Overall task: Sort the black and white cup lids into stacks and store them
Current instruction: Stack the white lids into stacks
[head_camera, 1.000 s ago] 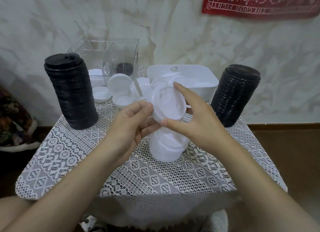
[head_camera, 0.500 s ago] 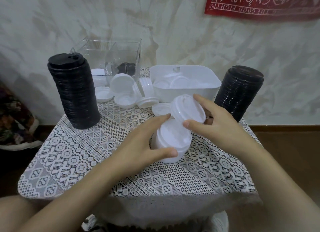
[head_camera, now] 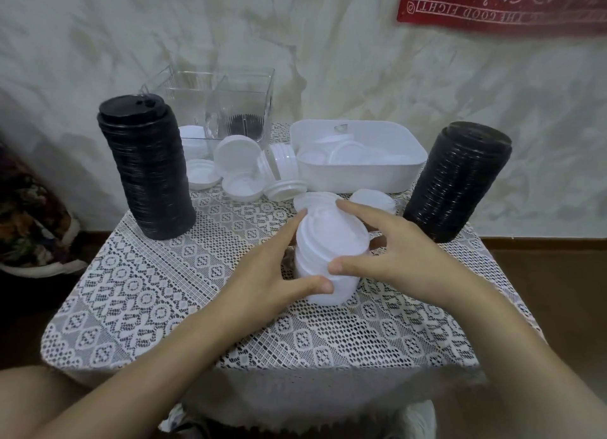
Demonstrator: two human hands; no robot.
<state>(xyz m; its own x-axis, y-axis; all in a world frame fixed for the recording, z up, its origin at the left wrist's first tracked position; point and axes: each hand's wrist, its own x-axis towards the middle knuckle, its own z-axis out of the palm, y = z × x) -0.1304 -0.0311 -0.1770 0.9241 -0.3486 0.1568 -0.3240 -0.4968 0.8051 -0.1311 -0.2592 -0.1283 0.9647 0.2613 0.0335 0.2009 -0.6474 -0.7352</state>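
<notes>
Midway, by the look: black stacks [head_camera: 147,172] done at 10 and 2 o'clock; left hand [head_camera: 262,274] gripping white stack [head_camera: 312,264], right hand [head_camera: 394,258] pinching top lid [head_camera: 331,231]; loose lids [head_camera: 241,185] waiting at 12.

Marbled pale wall [head_camera: 361,61] — red banner [head_camera: 499,1], lace-covered table [head_camera: 164,291].

Your left hand [head_camera: 266,274], right hand [head_camera: 397,258]: bare, nails short. Left forearm [head_camera: 157,366], right forearm [head_camera: 512,350]: bare right up to frame edge. Bare knee [head_camera: 36,386] at lower left corner. White shape under table edge, possibly your shoe; cannot tell.
</notes>
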